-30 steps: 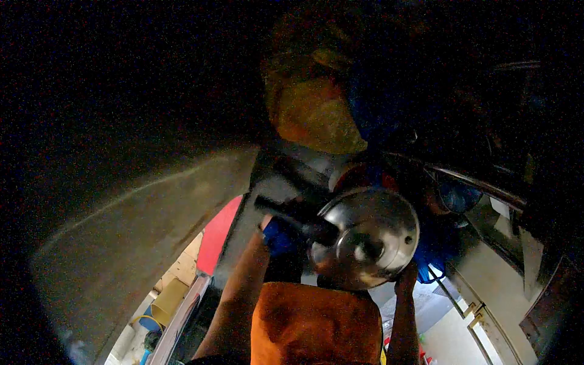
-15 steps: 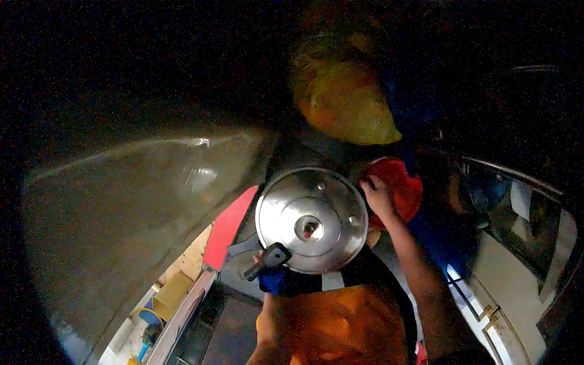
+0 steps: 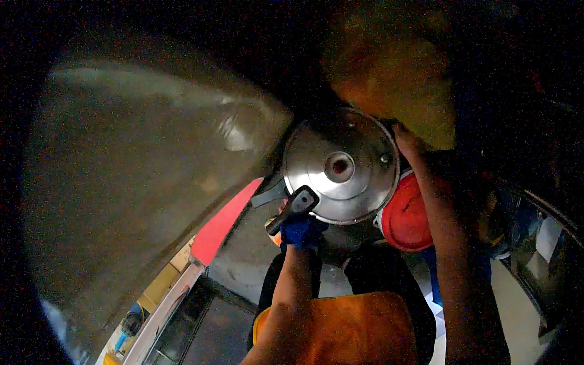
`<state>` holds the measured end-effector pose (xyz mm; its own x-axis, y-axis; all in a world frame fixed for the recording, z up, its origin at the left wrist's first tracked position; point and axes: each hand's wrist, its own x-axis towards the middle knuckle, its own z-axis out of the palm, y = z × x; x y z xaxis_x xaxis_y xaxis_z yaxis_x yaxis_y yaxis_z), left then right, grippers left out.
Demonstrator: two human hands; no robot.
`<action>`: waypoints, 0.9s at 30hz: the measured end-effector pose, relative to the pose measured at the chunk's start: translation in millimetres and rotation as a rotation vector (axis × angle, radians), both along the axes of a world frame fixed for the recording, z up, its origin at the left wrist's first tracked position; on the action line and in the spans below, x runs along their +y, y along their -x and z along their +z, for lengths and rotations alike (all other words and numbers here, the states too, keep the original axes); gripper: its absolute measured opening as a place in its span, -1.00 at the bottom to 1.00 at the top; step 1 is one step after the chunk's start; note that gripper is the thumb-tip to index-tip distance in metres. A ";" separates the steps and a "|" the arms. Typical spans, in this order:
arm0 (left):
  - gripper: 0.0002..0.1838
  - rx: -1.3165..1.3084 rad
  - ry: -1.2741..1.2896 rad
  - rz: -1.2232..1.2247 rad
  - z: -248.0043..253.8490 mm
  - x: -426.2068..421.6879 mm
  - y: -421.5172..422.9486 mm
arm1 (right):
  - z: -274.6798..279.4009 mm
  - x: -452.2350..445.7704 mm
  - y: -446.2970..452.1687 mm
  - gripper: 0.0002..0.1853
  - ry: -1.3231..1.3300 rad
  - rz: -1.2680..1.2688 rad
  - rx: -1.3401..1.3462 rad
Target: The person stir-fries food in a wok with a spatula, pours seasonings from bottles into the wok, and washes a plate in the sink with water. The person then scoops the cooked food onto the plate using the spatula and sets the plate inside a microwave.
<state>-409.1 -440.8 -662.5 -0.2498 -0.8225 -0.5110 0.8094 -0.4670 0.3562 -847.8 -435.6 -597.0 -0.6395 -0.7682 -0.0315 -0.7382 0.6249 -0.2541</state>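
Since half a second ago the right hand (image 3: pixel 406 143) has left the red tub (image 3: pixel 409 216) and come to the far right rim of the steel cooker (image 3: pixel 359 193), which now sits higher in our view, though the camera has turned too. We judge that both hands now attend to the cooker, where a moment ago only the left one did. The left hand (image 3: pixel 298 231), with something blue about it, looks closed around the black handle (image 3: pixel 293 208) at the cooker's near left edge; a grey handle (image 3: pixel 267 194) sticks out just beside it, at an angle. Of the right hand we see the back and part of the edge by the rim; its fingers are too dark for us to tell whether they grip or only rest there. We see the cooker face-on, ahead of the dark-clad knees (image 3: pixel 389 277) and the orange cloth (image 3: pixel 340 328), with the red tub close against its lower right in our view. Whether it is a whole pot or a lid alone we cannot tell.
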 end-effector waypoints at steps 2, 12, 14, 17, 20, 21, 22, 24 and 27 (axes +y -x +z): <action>-0.61 -0.034 -0.019 -0.006 -17.2 -2.7 -4.1 | 6.7 7.2 -20.8 -0.36 0.063 0.030 0.158; -0.53 -0.453 -0.193 0.073 -5.1 1.9 -54.8 | 97.7 39.2 -80.9 -0.62 -0.058 0.169 0.093; -0.52 -0.546 -0.227 0.047 0.5 -11.5 -35.8 | 104.1 47.9 -84.0 -0.64 -0.027 0.241 0.192; -0.49 -0.683 -0.273 -0.014 14.8 -20.4 -25.6 | 120.6 65.4 -84.3 -0.66 0.034 0.239 0.159; -0.46 -0.778 -0.293 -0.132 44.2 -4.6 -41.3 | 160.6 93.4 -134.3 -0.66 0.167 0.053 -0.280; -0.45 -0.772 -0.295 -0.206 56.8 6.0 -48.8 | 163.9 107.4 -161.3 -0.66 0.260 -0.079 -0.585; -0.44 -0.726 -0.284 -0.310 71.0 20.3 -56.0 | 174.5 119.0 -186.4 -0.69 0.254 -0.097 -0.737; -0.42 -0.610 -0.208 -0.534 107.4 50.0 -65.3 | 125.6 164.2 -236.2 -0.66 0.163 -0.114 -0.900; -0.40 -0.489 0.019 -0.760 181.7 98.7 -71.2 | 144.2 201.3 -308.1 -0.55 -0.110 -0.085 -1.135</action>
